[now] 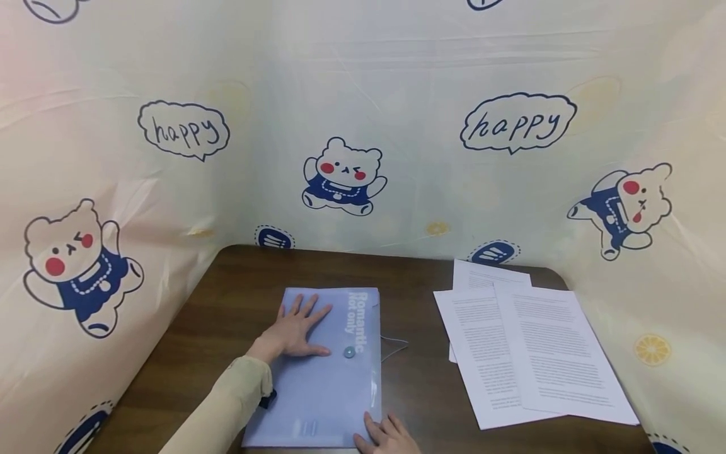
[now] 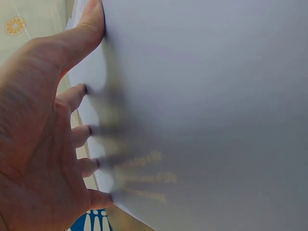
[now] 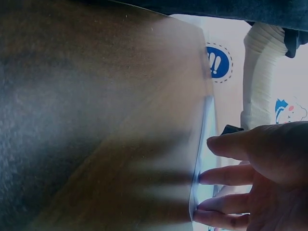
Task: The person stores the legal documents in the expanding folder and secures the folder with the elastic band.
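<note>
A translucent blue document folder (image 1: 317, 391) lies on the dark wooden table, with white lettering, a round button (image 1: 349, 352) and a thin string (image 1: 397, 343) trailing off its right side. Across its upper left part my left hand (image 1: 293, 332) rests with fingers spread; the left wrist view shows those fingertips (image 2: 90, 130) pressed to its surface. My right hand (image 1: 391, 435) is at the folder's lower right corner. In the right wrist view its loosely extended fingers (image 3: 226, 175) touch the folder's edge (image 3: 204, 139), the thumb held a little apart.
To the right, several printed white sheets (image 1: 561, 353) overlap on the table (image 1: 416, 403). A pale patterned cloth (image 1: 425, 126) with bears and "happy" bubbles hangs round the back and sides of the table.
</note>
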A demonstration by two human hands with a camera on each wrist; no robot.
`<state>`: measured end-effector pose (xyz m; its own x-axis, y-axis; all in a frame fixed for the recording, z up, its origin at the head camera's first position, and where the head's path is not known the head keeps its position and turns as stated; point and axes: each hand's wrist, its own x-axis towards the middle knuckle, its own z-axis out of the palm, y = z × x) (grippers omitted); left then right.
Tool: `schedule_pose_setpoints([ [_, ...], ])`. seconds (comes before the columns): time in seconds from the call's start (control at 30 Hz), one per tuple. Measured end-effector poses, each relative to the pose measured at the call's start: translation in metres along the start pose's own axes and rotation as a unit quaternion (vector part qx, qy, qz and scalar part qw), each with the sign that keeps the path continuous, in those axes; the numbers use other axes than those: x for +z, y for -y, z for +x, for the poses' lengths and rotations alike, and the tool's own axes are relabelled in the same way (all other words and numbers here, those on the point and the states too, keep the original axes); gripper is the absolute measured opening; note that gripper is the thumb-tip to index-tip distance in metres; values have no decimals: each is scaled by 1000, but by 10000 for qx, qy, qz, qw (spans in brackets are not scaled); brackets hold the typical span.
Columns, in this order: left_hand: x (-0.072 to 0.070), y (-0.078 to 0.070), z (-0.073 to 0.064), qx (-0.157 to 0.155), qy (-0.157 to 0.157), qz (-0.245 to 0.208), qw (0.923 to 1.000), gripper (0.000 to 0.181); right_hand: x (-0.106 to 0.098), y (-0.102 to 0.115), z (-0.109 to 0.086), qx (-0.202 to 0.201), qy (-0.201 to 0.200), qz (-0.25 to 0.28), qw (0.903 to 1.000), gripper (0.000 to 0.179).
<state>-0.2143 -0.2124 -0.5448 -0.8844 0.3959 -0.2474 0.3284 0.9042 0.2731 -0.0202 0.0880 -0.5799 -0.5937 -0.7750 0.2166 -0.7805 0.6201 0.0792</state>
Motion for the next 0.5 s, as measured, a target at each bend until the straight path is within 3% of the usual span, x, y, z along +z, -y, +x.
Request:
schedule_pose_setpoints([
  [0.23, -5, -9, 5, 61, -4, 18, 10000, 108, -3, -7, -2, 16, 360, 263, 9990, 45],
  [0.43, -4, -7, 7, 81, -18, -26, 10000, 109, -9, -15, 1, 329, 1085, 1399, 9837, 51],
  [0.5, -2, -4, 7, 95, -35, -62, 9999, 109, -10, -17, 2, 314, 1090, 1493, 9823, 51],
])
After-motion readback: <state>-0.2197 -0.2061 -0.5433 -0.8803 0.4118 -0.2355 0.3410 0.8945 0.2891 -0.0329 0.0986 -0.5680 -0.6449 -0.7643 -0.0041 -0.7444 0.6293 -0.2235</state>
